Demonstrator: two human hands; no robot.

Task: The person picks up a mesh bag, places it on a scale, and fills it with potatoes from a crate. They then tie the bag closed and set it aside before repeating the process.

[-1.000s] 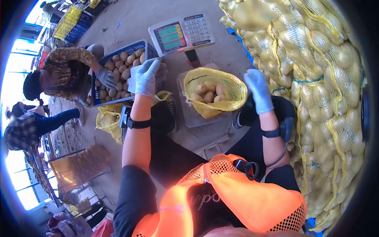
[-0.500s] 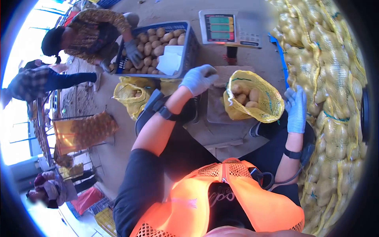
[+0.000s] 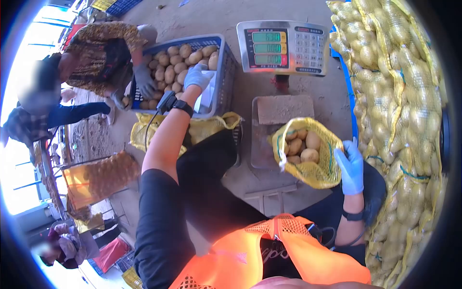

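Observation:
My left hand [image 3: 198, 78], in a pale blue glove, reaches into the blue plastic crate [image 3: 230, 72] of potatoes [image 3: 169, 74]. Its thumb and fingers are apart above the potatoes, beside a white sheet [image 3: 206, 96], and nothing shows in its grasp. My right hand [image 3: 352, 167], gloved alike, closes on the right rim of a yellow mesh bag [image 3: 315, 174]. The bag's mouth gapes toward me, with several potatoes [image 3: 309, 155] inside. It rests on the weighing platform [image 3: 260, 156] in front of a rough block [image 3: 285, 110].
The scale display [image 3: 283, 48] stands beyond the platform. Filled mesh potato bags [image 3: 409, 144] are stacked along the right. A co-worker [image 3: 101, 58] has gloved hands at the crate's left side. Another yellow mesh bag [image 3: 211, 126] lies below the crate. Other people are at far left.
My left hand has moved left and up, from near the scale into the crate. My right hand, earlier open beside the mesh bag, has taken hold of its rim.

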